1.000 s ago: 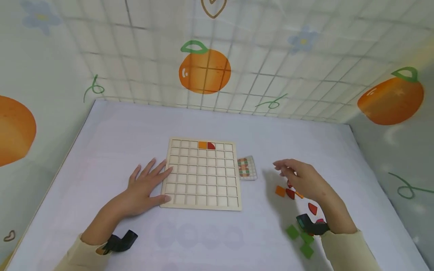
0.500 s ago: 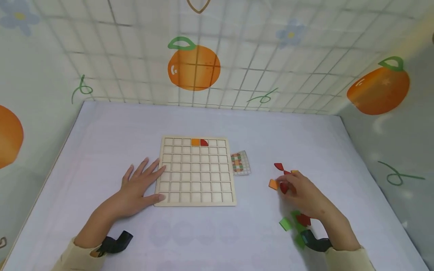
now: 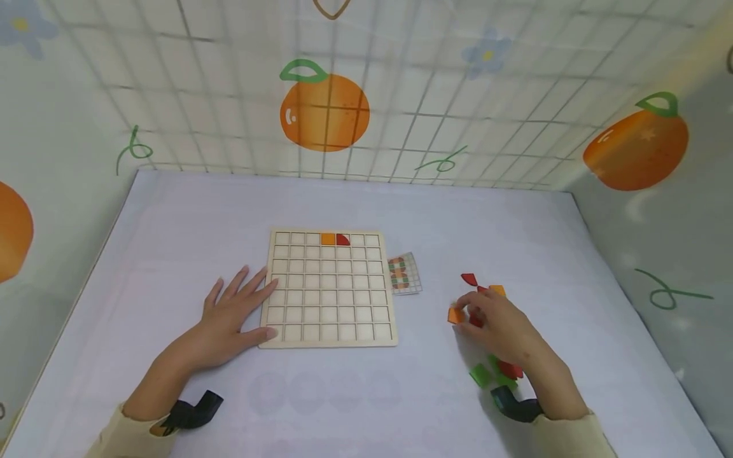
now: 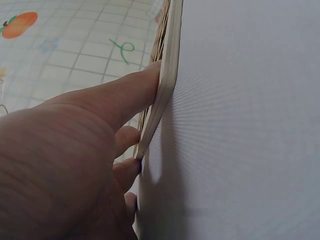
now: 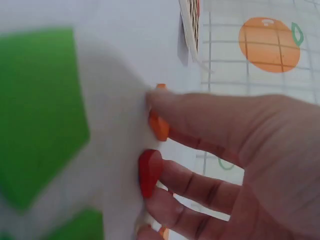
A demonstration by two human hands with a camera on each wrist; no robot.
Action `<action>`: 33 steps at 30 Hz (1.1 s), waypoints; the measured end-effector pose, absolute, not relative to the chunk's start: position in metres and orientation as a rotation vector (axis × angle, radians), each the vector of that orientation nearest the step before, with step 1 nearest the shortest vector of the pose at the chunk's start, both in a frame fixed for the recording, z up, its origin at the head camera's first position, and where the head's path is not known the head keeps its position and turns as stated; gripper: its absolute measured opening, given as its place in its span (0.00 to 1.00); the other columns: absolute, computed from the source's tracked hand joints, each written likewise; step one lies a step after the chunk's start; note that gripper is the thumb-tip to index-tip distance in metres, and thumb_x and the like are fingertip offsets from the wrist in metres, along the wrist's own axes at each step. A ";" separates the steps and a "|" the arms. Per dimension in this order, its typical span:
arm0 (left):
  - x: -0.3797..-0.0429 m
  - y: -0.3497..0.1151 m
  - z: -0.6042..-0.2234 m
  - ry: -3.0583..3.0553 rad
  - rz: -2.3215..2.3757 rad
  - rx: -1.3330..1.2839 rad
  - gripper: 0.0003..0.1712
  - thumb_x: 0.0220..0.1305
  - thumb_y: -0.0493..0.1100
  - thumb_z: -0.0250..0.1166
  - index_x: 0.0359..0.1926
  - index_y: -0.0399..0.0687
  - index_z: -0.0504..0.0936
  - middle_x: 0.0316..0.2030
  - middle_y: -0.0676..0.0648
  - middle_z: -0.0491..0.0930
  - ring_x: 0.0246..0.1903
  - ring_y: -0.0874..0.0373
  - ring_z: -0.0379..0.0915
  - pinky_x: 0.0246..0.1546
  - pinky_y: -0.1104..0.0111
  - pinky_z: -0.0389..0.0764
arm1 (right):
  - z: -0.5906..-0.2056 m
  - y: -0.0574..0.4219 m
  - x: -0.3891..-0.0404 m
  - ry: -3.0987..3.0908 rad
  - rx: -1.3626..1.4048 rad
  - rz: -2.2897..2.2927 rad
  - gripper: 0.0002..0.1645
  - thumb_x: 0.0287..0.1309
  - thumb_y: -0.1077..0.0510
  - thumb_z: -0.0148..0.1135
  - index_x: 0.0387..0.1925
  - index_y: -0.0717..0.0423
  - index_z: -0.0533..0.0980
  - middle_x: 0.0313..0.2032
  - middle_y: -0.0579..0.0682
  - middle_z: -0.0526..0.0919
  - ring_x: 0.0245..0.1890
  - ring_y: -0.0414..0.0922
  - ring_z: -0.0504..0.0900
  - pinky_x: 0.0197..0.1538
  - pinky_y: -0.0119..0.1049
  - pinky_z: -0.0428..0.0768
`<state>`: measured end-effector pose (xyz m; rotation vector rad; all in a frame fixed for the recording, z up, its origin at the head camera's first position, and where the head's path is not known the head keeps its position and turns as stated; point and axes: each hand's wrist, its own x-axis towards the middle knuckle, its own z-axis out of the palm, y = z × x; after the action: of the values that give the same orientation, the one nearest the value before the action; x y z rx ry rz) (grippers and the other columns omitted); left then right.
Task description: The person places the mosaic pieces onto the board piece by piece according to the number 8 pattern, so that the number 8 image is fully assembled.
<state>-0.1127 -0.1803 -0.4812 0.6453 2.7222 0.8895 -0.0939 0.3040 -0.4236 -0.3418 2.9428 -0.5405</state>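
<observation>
My left hand (image 3: 235, 318) lies with spread fingers along the left side of a pale wooden grid board (image 3: 329, 341). In the left wrist view the thumb presses over the board's edge (image 4: 172, 55). One orange square tile (image 3: 328, 239) and one red quarter-round tile (image 3: 342, 240) sit side by side in the board's top row. To the right, my right hand (image 3: 504, 324) pinches a loose orange square tile (image 3: 454, 316) between thumb and forefinger. A red tile (image 5: 150, 172) touches the other fingers in the right wrist view; whether it is held too, I cannot tell.
A small pattern card (image 3: 405, 273) lies against the board's right side. Around the right hand are another red tile (image 3: 469, 279), an orange tile (image 3: 497, 290) and several green tiles (image 3: 480, 375), partly under the wrist. Printed cloth walls (image 3: 378, 127) enclose the white table (image 3: 321, 200).
My right hand has come down among the loose tiles, and thumb and forefinger have closed on the orange one. The left hand keeps its place on the board; the head view has shifted slightly.
</observation>
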 end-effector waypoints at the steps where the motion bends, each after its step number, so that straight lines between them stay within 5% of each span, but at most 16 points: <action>1: -0.113 -0.180 -0.481 2.721 0.884 0.644 0.49 0.69 0.56 0.70 0.83 0.50 0.58 0.84 0.45 0.45 0.82 0.42 0.25 0.73 0.38 0.25 | -0.423 0.302 -0.094 2.929 -0.326 -0.550 0.15 0.61 0.59 0.74 0.49 0.51 0.83 0.33 0.45 0.75 0.34 0.43 0.73 0.36 0.38 0.75; 8: -0.113 -0.176 -0.479 2.723 0.897 0.667 0.49 0.69 0.57 0.70 0.83 0.50 0.58 0.84 0.45 0.45 0.82 0.41 0.26 0.73 0.37 0.25 | -0.413 0.302 -0.089 2.823 -0.298 -0.598 0.18 0.62 0.63 0.73 0.53 0.55 0.81 0.34 0.44 0.77 0.36 0.43 0.73 0.39 0.36 0.76; 16: -0.110 -0.180 -0.483 2.754 0.865 0.640 0.50 0.68 0.57 0.70 0.83 0.52 0.57 0.84 0.46 0.44 0.82 0.41 0.26 0.73 0.37 0.25 | -0.396 0.309 -0.071 2.712 -0.340 -0.582 0.36 0.61 0.64 0.71 0.70 0.60 0.71 0.50 0.50 0.82 0.53 0.52 0.80 0.57 0.59 0.79; 22: -0.110 -0.180 -0.480 2.730 0.888 0.655 0.50 0.69 0.57 0.70 0.83 0.52 0.57 0.84 0.46 0.44 0.82 0.41 0.25 0.73 0.37 0.25 | -0.398 0.317 -0.049 2.790 -0.208 -0.271 0.29 0.54 0.62 0.77 0.57 0.61 0.77 0.55 0.59 0.80 0.51 0.58 0.80 0.50 0.58 0.84; 33: -0.110 -0.179 -0.478 2.723 0.869 0.648 0.50 0.69 0.56 0.70 0.83 0.50 0.57 0.84 0.45 0.44 0.82 0.41 0.25 0.73 0.37 0.25 | -0.407 0.322 -0.046 2.754 -0.101 -0.238 0.12 0.55 0.64 0.74 0.40 0.51 0.80 0.31 0.43 0.78 0.34 0.45 0.75 0.39 0.43 0.80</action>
<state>-0.1102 -0.1790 -0.4782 0.6485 2.7225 0.8685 -0.0462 0.3220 -0.4070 -0.1007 2.7536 -0.2383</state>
